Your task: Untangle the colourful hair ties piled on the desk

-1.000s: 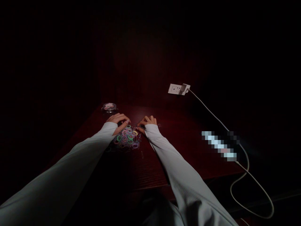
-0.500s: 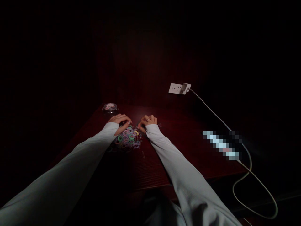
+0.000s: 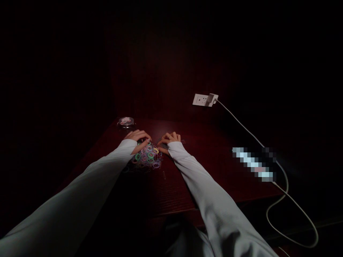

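A pile of small coloured hair ties (image 3: pixel 150 156) lies on the dark red table, mixed with thin wire pieces that look like paper clips. At the pile's upper left edge my left hand (image 3: pixel 138 137) rests with curved fingers and the thumb apart, touching the hair ties; I see nothing gripped. My right hand (image 3: pixel 170 139) is just right of the pile, low over the tabletop, its fingers bent and its thumb stretched toward the pile. What lies under its fingers is hidden. One loose paper clip (image 3: pixel 164 175) sits below the pile, and another small clip (image 3: pixel 183 141) is beside my right hand.
A clear round jar (image 3: pixel 125 122) with a patterned lid stands at the table's back left. On the wall, a white socket (image 3: pixel 200 100) holds a charger (image 3: pixel 212 99). Its white cable (image 3: pixel 241 126) loops past a blurred-out bright device (image 3: pixel 253 164) on the right. The surroundings are very dark.
My right hand has opened slightly, its thumb and fingers spreading further apart, and it has shifted a little to the right. My left hand stays at the pile almost unchanged.
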Demonstrator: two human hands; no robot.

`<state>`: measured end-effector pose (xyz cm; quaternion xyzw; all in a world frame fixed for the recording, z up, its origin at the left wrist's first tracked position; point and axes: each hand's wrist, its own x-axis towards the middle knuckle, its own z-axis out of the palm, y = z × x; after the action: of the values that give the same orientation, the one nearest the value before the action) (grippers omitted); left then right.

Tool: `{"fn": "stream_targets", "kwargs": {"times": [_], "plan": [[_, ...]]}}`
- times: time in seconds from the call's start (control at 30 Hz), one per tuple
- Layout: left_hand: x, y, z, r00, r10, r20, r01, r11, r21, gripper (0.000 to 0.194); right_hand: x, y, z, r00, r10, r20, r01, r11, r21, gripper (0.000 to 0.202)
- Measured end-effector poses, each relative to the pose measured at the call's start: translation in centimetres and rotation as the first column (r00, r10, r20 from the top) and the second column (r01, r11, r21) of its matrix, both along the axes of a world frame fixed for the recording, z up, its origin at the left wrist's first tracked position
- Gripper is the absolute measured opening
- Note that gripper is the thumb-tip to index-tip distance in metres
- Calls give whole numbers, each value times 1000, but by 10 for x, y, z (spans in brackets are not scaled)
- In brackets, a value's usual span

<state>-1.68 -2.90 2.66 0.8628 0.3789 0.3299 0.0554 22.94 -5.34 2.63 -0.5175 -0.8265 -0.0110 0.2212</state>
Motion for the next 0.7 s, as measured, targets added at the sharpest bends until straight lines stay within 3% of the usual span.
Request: {"fn": "stream_targets", "kwargs": {"times": [0.7], "plan": [[2,1,-3,998,25,-57,-26,1000,-10,28,-7,4,-1,996,-18,-88,18,1000,-1,18]]}}
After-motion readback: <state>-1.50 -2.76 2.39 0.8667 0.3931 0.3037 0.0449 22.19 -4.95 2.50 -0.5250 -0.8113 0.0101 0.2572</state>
